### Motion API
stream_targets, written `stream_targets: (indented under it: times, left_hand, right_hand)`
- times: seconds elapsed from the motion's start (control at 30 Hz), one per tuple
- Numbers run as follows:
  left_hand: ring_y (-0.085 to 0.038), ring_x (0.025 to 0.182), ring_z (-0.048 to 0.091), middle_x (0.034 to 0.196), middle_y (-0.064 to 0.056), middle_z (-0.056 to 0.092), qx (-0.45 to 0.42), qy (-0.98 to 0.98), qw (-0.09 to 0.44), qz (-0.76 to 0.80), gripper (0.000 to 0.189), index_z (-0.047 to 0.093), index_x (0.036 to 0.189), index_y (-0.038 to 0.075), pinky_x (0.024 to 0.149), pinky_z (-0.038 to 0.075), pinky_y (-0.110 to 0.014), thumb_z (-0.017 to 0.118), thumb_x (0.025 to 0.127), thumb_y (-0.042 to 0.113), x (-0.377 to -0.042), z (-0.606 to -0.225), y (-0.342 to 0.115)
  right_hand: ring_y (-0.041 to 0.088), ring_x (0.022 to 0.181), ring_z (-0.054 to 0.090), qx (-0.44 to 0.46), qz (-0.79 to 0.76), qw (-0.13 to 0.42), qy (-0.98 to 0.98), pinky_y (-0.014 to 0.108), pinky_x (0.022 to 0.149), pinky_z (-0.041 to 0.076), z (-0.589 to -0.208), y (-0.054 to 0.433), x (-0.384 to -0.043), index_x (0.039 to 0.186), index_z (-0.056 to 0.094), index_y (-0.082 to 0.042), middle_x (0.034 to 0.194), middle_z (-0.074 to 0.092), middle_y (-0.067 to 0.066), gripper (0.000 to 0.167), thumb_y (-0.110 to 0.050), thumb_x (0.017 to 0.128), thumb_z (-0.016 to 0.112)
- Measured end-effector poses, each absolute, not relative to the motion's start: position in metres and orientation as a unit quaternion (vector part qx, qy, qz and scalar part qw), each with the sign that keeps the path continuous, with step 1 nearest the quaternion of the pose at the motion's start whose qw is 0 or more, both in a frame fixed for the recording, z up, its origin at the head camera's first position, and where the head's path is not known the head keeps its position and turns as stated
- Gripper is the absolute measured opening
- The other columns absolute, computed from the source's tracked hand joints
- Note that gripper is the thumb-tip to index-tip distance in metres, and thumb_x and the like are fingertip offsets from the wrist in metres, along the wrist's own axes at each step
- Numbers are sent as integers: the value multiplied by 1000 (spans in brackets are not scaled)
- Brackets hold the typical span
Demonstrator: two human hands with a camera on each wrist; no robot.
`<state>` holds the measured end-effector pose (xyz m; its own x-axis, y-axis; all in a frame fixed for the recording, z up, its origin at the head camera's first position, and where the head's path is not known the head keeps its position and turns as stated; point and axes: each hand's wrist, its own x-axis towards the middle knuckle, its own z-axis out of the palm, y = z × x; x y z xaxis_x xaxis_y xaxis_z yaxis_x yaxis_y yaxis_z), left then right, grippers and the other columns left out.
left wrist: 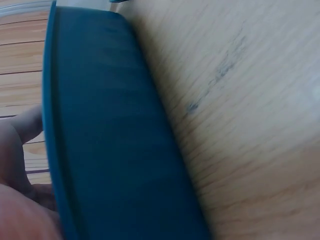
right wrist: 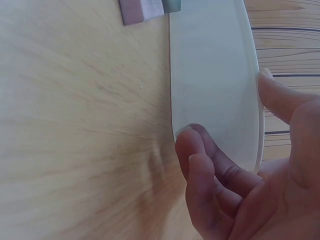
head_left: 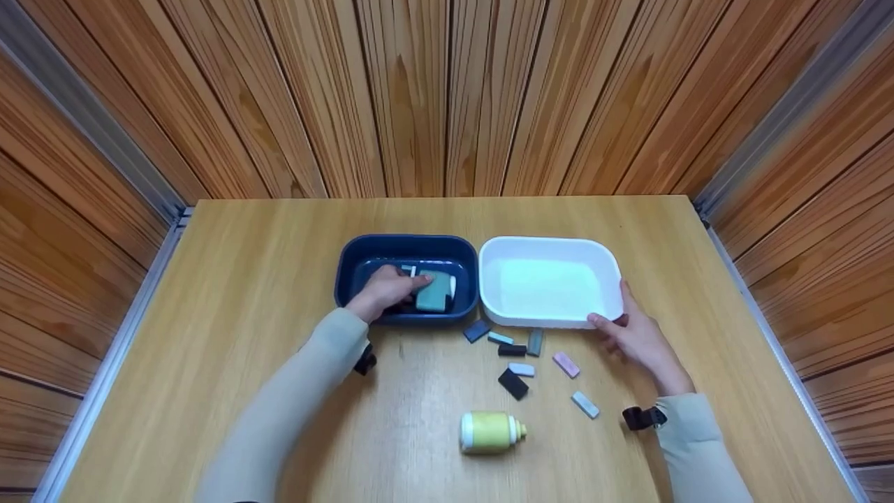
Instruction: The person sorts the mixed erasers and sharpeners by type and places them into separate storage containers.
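Note:
My left hand [head_left: 387, 288] reaches over the near left rim of a navy blue basin [head_left: 466, 279]. Its fingertips overlap the edge of a green block-like piece [head_left: 434, 292] inside, and I cannot tell whether they grip it. In the left wrist view the basin's wall [left wrist: 110, 120] hides most of the fingers. On the other side, my right hand [head_left: 639, 335] holds the near right corner of a white basin [head_left: 552, 323]. The right wrist view shows the thumb up at the rim and curled fingers [right wrist: 200, 170] against the outer wall and bottom edge.
Several small blocks lie before the basins, among them a pink block [head_left: 566, 365], a black block [head_left: 513, 384] and a pale block [head_left: 585, 405]. A yellow-green bottle [head_left: 489, 432] lies on its side nearer me. Wooden panels [head_left: 447, 98] stand behind the table.

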<state>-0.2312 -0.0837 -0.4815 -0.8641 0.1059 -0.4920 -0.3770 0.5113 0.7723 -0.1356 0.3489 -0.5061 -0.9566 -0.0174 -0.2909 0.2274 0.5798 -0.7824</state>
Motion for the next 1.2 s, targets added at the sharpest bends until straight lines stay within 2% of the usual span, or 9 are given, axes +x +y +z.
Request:
stream_targets:
  times: [0.17, 0.33, 0.57, 0.87, 1.2]
  left_hand:
    - [-31, 101, 59, 110, -14, 64, -74, 836, 250, 483, 39, 65, 106, 7, 91, 46, -45, 67, 94, 44, -231, -476, -90]
    - [-31, 103, 59, 112, -15, 62, -73, 836, 247, 484, 42, 62, 111, 5, 92, 45, -45, 65, 95, 44, -231, -472, -91]
    - [-31, 108, 58, 116, -13, 61, -81, 845, 247, 467, 53, 54, 127, 5, 95, 45, -45, 60, 97, 48, -227, -467, -92]
    - [-27, 107, 62, 119, -14, 64, -67, 821, 239, 514, 53, 53, 133, 4, 98, 46, -45, 60, 99, 44, -218, -456, -101]
    - [-27, 108, 62, 122, -10, 61, -29, 816, 220, 533, 45, 57, 130, 11, 97, 47, -46, 59, 99, 43, -205, -446, -109]
  right_hand:
    - [33, 82, 63, 59, -458, 136, 876, 38, 65, 54, -506, 349, -136, 158, -13, -30, 112, 55, 24, 105, -62, 90, 61]
    - [30, 78, 64, 58, -451, 136, 880, 38, 63, 54, -505, 348, -137, 158, -14, -25, 108, 58, 25, 107, -60, 91, 62]
    - [31, 79, 64, 65, -452, 140, 878, 39, 63, 55, -506, 348, -138, 158, -14, -28, 109, 57, 26, 107, -62, 90, 61]
    - [32, 80, 64, 60, -449, 141, 880, 39, 64, 54, -505, 348, -138, 158, -15, -29, 111, 56, 26, 107, -63, 90, 61]
    - [32, 79, 65, 56, -452, 132, 880, 40, 63, 55, -506, 348, -137, 158, -13, -28, 109, 58, 25, 105, -61, 91, 61]
